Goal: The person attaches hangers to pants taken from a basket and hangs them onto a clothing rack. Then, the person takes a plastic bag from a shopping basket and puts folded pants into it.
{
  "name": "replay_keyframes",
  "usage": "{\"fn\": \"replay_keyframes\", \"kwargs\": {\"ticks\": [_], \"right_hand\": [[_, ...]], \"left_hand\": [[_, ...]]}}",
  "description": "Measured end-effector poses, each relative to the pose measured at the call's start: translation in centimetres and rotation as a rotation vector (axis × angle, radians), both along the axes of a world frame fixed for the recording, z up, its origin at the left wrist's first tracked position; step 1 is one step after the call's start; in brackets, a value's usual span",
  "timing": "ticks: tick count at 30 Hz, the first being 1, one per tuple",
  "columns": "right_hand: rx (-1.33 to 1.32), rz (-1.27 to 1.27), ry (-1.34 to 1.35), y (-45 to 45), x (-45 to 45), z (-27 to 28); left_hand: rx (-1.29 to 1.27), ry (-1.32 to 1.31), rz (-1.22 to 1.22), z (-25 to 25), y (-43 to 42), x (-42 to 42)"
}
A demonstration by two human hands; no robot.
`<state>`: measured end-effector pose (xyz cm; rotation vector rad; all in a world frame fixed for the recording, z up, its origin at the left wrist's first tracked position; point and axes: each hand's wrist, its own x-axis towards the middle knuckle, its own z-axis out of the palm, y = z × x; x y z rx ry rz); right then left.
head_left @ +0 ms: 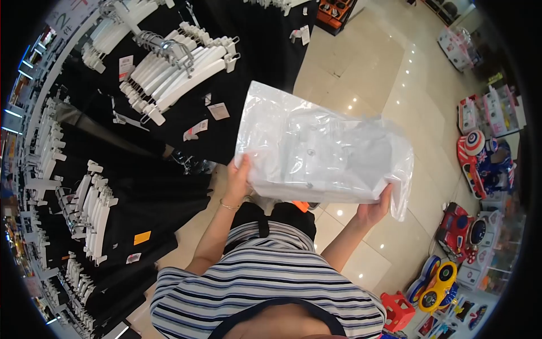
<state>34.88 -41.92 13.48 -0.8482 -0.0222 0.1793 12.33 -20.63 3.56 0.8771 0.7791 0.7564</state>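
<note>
A white item in a clear, shiny plastic package (316, 152) is held out in front of my body, over the tiled floor. My left hand (239, 176) grips its lower left edge, with the thumb on top and the other fingers mostly hidden underneath. At the lower right corner, my right hand (375, 208) pinches the package where loose, crumpled plastic hangs down. What is inside looks flat and white, with a few small round spots along its middle.
Black garments (141, 192) on white hangers (180, 73) hang on racks at the left, close to my left arm. Colourful ride-on toys (460, 229) line the right side. Pale floor tiles (361, 73) run between them. An orange object (301, 205) shows near my feet.
</note>
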Motion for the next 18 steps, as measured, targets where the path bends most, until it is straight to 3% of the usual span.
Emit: {"fn": "replay_keyframes", "kwargs": {"ticks": [2, 4, 5, 9, 10, 12, 14, 16, 18], "right_hand": [[0.04, 0.015, -0.106, 1.6, -1.1, 0.6], [-0.152, 0.014, -0.274, 2.8, -1.5, 0.2], [-0.249, 0.016, -0.362, 3.4, -1.4, 0.2], [-0.612, 0.094, -0.756, 8.2, -5.6, 2.6], [-0.657, 0.114, -0.868, 9.2, -6.4, 2.6], [-0.691, 0.26, -0.985, 9.9, -8.2, 2.1], [-0.647, 0.383, -1.071, 11.9, -10.6, 1.1], [-0.657, 0.499, -1.167, 12.8, -12.3, -0.1], [-0.603, 0.429, -1.285, 13.5, -14.1, -0.1]], "left_hand": [[-0.028, -0.017, 0.117, -0.3, 1.4, -1.4], [0.007, 0.04, 0.233, -1.0, 2.5, -2.6], [-0.01, 0.104, 0.226, -3.8, 3.1, -4.0], [0.114, 0.724, 0.34, -9.5, 4.5, -7.3], [0.214, 0.604, 0.299, -7.7, 4.2, -6.9], [0.412, 0.368, 0.199, 1.4, 1.6, -4.5], [0.438, -0.015, -0.006, 9.8, -0.9, -3.1], [0.833, 0.069, -0.057, 13.9, -4.1, -1.9], [1.057, 0.314, -0.007, 14.2, -4.6, -1.6]]}}
